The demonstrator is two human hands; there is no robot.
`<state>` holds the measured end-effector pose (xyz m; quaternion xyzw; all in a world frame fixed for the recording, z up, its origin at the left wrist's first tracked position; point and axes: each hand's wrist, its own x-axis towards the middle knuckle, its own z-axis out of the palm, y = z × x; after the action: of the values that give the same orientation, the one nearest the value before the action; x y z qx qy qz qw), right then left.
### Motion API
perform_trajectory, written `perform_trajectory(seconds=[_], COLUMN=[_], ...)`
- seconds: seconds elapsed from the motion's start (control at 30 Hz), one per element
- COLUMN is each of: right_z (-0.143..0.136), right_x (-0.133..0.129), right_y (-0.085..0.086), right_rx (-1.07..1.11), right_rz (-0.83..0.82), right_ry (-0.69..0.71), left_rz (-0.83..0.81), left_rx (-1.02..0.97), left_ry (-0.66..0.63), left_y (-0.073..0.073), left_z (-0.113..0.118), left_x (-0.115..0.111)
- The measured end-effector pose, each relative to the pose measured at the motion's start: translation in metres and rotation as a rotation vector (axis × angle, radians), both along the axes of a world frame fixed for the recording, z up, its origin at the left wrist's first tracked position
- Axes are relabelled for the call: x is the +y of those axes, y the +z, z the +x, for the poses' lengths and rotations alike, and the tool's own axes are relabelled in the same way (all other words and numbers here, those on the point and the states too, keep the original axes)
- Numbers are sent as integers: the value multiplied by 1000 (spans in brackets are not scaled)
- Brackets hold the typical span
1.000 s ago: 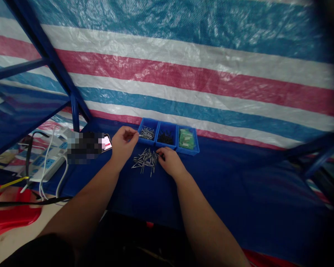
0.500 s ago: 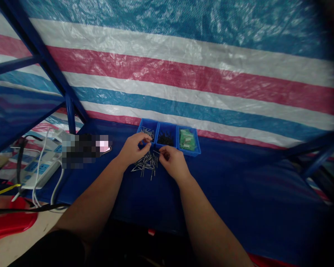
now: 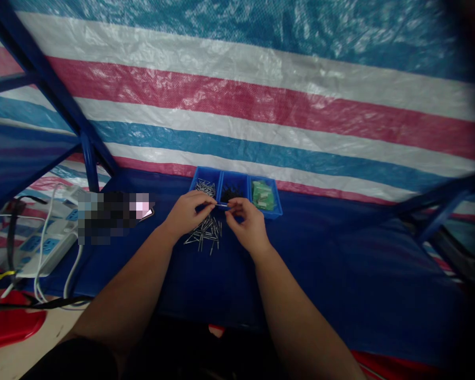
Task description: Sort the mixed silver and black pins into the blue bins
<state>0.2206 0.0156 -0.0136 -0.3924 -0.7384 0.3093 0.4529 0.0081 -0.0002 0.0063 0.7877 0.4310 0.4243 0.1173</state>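
A power strip (image 3: 43, 258) and cables (image 3: 69, 277) sit to your left. Three blue bins (image 3: 269, 214) stand beyond your hands, behind one jumbled pile of metal pins (image 3: 208, 235), uncountable. One slim rod (image 3: 222, 205) spans your fingertips, left hand (image 3: 188, 214) and right hand (image 3: 248, 226) each pinching an end.

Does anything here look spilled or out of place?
Perhaps the loose metal pieces, lying crisscross on the blue table in front of the left bin, which holds similar-looking ones; that may be deliberate. A blocky patch at left hides part of the view.
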Motion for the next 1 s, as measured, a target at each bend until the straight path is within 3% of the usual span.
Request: perform_trajectory(seconds=[0.1,0.23,0.37,0.47,0.67,0.83,1.0], right_z=[4,9,7,3,3,7,4], right_x=[0,2,0,-2,-3,2,4], right_y=[2,0,0,2,0,-4,-2], right_rx=[-120,-456,-631,-657,-600,-352,-15], right_rz=[-110,-173,-196,-198,-221,-283,-400], right_ry=[32,114,102,87,16,78,167], left_rz=[43,-39,-74,-77,-151,-262,-307], left_rx=[-96,-141,-57,-52,-1,64,108], left_ry=[162,481,565,482,142,-48,-126], left_y=[-1,-6,-7,-4,-3,-7,-11], left_z=[-3,-10,-14,-11,0,5,8], left_x=[1,5,7,4,0,0,0])
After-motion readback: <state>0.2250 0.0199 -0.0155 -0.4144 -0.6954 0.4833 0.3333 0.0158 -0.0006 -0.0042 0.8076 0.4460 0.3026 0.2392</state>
